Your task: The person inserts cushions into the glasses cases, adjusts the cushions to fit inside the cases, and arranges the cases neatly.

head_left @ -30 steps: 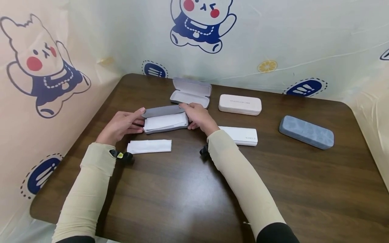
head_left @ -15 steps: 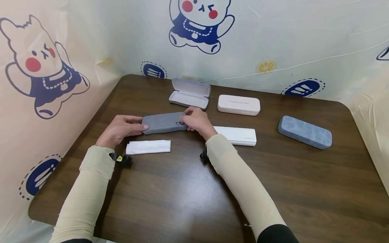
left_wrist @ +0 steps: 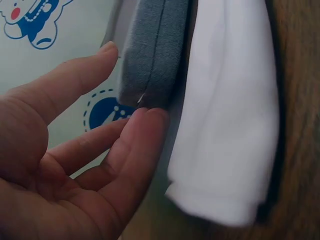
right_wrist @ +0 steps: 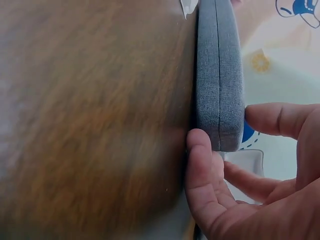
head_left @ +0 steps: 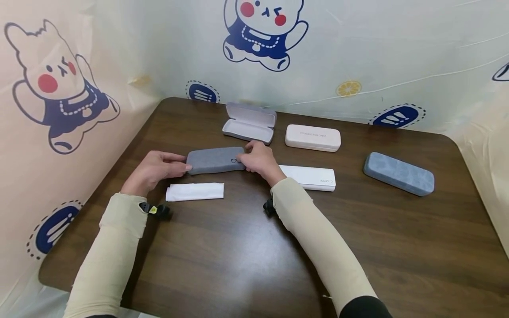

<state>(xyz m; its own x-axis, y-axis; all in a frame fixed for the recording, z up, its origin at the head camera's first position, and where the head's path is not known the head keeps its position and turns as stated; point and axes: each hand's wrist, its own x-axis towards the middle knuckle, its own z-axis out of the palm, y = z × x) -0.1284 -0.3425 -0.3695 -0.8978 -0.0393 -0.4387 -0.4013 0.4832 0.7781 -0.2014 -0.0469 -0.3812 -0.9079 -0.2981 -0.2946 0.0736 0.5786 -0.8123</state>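
A closed grey fabric glasses case [head_left: 210,160] with a small glasses emblem lies on the table between my hands. My right hand [head_left: 260,160] grips its right end, thumb on the lid and fingers curled at the end, as the right wrist view shows. At the left end, my left hand [head_left: 153,170] has loosely bent fingers. In the left wrist view its fingertips [left_wrist: 150,117] are right at the case's end and the thumb stands a little off it. A folded white cloth [head_left: 195,191] lies in front of the case.
Behind stands an opened grey glasses case [head_left: 248,129]. To the right lie a pale pink case [head_left: 313,138], a white case [head_left: 314,178] partly behind my right arm, and a blue case [head_left: 399,173]. Patterned sheeting borders the dark wooden table [head_left: 222,256].
The grey case's lid has come down over the white cloth inside it. Both hands have shifted with the lid, and my left hand has since drawn slightly back to the left.
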